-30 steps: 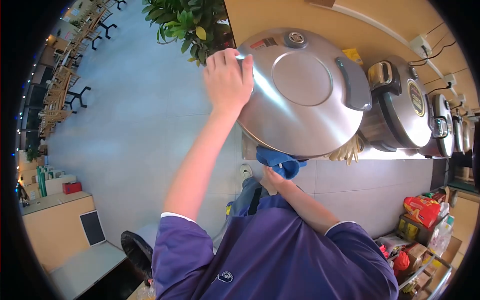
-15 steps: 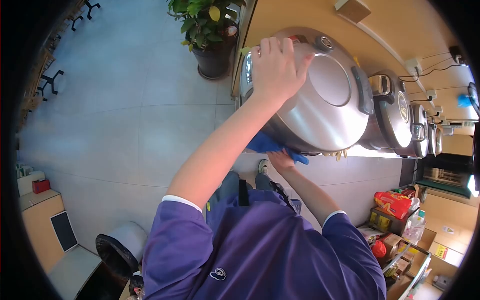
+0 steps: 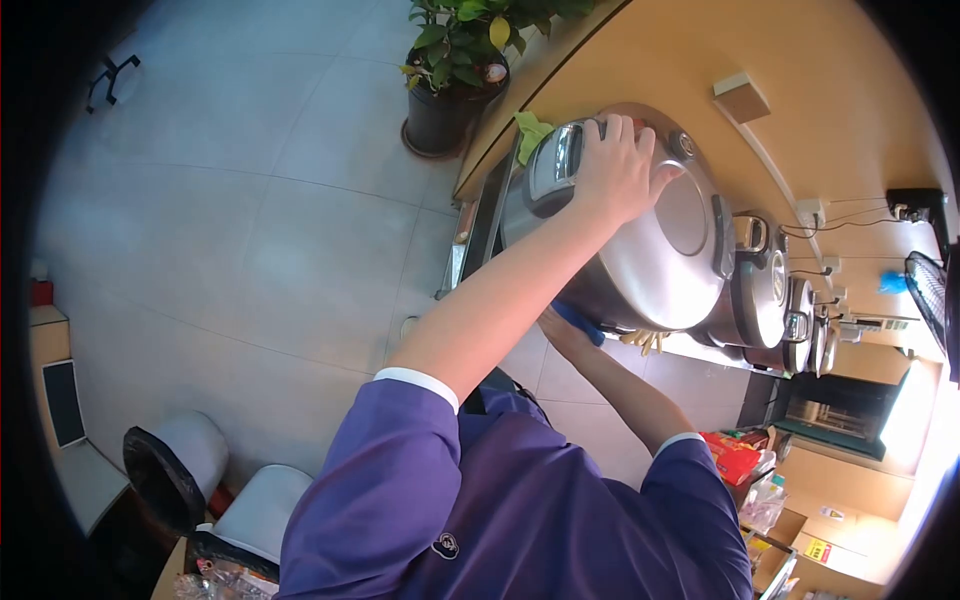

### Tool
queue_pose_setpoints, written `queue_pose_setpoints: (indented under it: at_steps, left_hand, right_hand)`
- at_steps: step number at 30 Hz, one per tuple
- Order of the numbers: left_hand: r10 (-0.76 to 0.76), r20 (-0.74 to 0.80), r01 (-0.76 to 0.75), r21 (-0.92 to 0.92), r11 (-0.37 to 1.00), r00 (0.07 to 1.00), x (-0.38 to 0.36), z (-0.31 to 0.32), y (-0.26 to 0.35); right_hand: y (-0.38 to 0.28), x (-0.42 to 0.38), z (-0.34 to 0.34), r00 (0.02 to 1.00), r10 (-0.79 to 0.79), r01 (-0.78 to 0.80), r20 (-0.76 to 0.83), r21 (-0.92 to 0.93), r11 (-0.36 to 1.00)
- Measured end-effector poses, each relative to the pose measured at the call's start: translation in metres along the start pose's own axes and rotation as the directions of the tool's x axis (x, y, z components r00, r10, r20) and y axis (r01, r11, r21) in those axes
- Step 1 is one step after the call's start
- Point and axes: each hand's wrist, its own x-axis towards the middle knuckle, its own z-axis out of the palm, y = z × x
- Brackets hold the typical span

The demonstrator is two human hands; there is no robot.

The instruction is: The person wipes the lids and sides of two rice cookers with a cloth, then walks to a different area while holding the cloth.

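Had the left hand (image 3: 612, 182), fingers spread, on the closed lid of the steel rice cooker (image 3: 660, 275), at the left end of the desk (image 3: 683, 341); saw none of its contents. Looked heavy, stiff and slick, best held by the silver latch (image 3: 568, 155). Had the right hand (image 3: 561, 331) against a soft blue cloth (image 3: 582, 322) by the near edge; could not tell its fingers' state.

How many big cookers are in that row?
3 clearly: the nearest cooker, under the left hand, then a second cooker and a third cooker beyond. Further ones overlap; some may be hidden.
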Motion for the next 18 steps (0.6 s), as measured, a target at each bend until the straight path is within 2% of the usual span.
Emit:
queue_pose_setpoints:
  at_steps: [3, 5, 7, 8, 11, 15, 16, 18]
  left_hand:
    - [-0.002, -0.045, 0.002, -0.007, 1.0, 0.999, 0.001, 0.002, 0.0]
    - [-0.032, 0.008, 0.032, -0.015, 0.999, 0.999, 0.0, 0.0, 0.003]
    - [-0.041, 0.031, 0.042, -0.046, 0.998, 0.999, 0.001, -0.003, 0.002]
    - [-0.046, 0.058, 0.05, -0.072, 0.996, 0.997, 0.001, -0.005, 0.002]
    - [-0.06, 0.03, 0.061, -0.026, 0.998, 0.998, 0.002, -0.006, 0.002]
    - [-0.106, 0.029, 0.108, -0.059, 0.992, 0.994, 0.001, -0.002, 0.003]
    - [-0.118, 0.032, 0.12, -0.09, 0.989, 0.993, 0.002, 0.001, 0.003]
    - [-0.14, 0.032, 0.143, -0.12, 0.982, 0.99, 0.005, 0.001, 0.003]
  right_hand:
    - [0.019, -0.021, -0.01, 1.0, 0.026, -0.025, -0.013, 0.08, 0.996]
    - [0.04, -0.045, -0.031, 1.0, 0.015, -0.016, 0.008, 0.128, 0.992]
    - [0.073, -0.073, -0.058, 0.993, 0.116, -0.105, -0.033, 0.239, 0.965]
    - [0.083, -0.085, -0.064, 0.993, 0.114, -0.105, -0.029, 0.232, 0.967]
    - [0.114, -0.114, -0.084, 0.956, 0.249, -0.197, -0.153, 0.291, 0.936]
    - [0.137, -0.132, -0.084, 0.906, 0.327, -0.236, -0.269, 0.32, 0.918]
    - [0.146, -0.132, -0.093, 0.907, 0.32, -0.229, -0.273, 0.318, 0.92]
    - [0.164, -0.13, -0.11, 0.935, 0.311, -0.234, -0.171, 0.361, 0.903]
